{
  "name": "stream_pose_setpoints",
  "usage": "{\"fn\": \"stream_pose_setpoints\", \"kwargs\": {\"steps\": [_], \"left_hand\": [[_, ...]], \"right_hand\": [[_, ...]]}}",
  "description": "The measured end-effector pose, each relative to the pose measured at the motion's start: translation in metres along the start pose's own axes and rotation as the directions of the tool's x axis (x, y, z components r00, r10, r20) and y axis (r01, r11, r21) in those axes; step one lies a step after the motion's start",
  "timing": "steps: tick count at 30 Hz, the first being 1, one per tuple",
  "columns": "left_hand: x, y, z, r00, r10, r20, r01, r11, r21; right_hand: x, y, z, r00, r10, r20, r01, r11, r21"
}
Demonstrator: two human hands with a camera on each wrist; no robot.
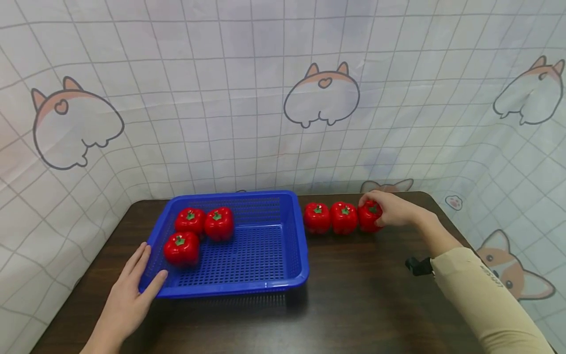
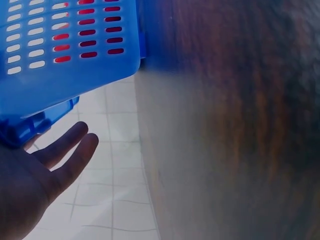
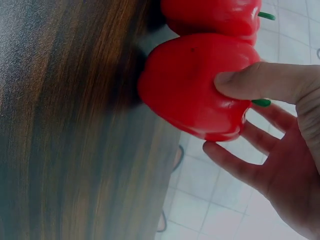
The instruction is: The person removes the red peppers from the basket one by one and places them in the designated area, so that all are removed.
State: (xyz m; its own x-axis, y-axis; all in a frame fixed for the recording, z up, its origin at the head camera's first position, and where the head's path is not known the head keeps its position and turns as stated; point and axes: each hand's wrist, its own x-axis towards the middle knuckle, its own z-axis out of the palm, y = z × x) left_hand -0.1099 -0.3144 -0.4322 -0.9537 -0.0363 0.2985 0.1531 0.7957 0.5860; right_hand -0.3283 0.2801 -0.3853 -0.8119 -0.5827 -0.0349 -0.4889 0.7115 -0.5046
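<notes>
On the right, my right hand (image 1: 391, 209) holds the end red bell pepper (image 1: 367, 220) of a row of three. In the right wrist view the thumb lies across this bell pepper (image 3: 185, 87), while the fingers reach round its far side and underside. Its neighbours, a middle bell pepper (image 1: 344, 219) and a left one (image 1: 316, 219), stand beside it with green stems up. My left hand (image 1: 126, 300) rests at the near left corner of a blue plastic basket (image 1: 234, 286), fingers extended along its side and thumb near the front rim.
Three more red bell peppers (image 1: 182, 249) sit in the left part of the basket. Everything stands on a dark wood-grain table (image 1: 353, 295). A white gridded cloth (image 1: 221, 123) with cartoon dogs hangs behind and at the sides. A black strap piece (image 1: 417, 266) sticks out at the right wrist.
</notes>
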Motion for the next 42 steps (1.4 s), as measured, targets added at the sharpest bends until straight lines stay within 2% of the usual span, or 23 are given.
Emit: {"fn": "stream_pose_setpoints", "kwargs": {"steps": [9,17,29,33,36,42], "left_hand": [[0.0,-0.002,0.001,1.0,0.008,-0.016,-0.008,1.0,0.002],[0.0,-0.002,0.001,1.0,0.017,-0.027,-0.017,1.0,-0.009],[0.001,-0.002,0.002,0.999,0.027,-0.046,-0.028,1.0,-0.013],[0.001,-0.001,0.002,0.999,0.023,-0.04,-0.023,1.0,-0.001],[0.001,-0.001,0.002,0.999,0.018,-0.033,-0.018,1.0,0.01],[0.0,0.0,0.0,1.0,0.014,-0.025,-0.014,1.0,0.016]], "right_hand": [[-0.003,0.0,-0.004,0.999,0.034,0.032,-0.036,0.998,0.054],[-0.002,-0.017,-0.021,0.997,0.041,0.072,-0.042,0.999,0.012],[0.029,-0.077,-0.047,0.995,0.011,0.096,-0.004,0.998,-0.07],[0.042,-0.101,-0.044,0.993,0.03,0.116,-0.018,0.995,-0.099],[0.054,-0.118,-0.039,0.992,0.014,0.126,0.003,0.99,-0.138],[0.08,-0.149,-0.021,0.981,-0.109,0.159,0.143,0.964,-0.224]]}}
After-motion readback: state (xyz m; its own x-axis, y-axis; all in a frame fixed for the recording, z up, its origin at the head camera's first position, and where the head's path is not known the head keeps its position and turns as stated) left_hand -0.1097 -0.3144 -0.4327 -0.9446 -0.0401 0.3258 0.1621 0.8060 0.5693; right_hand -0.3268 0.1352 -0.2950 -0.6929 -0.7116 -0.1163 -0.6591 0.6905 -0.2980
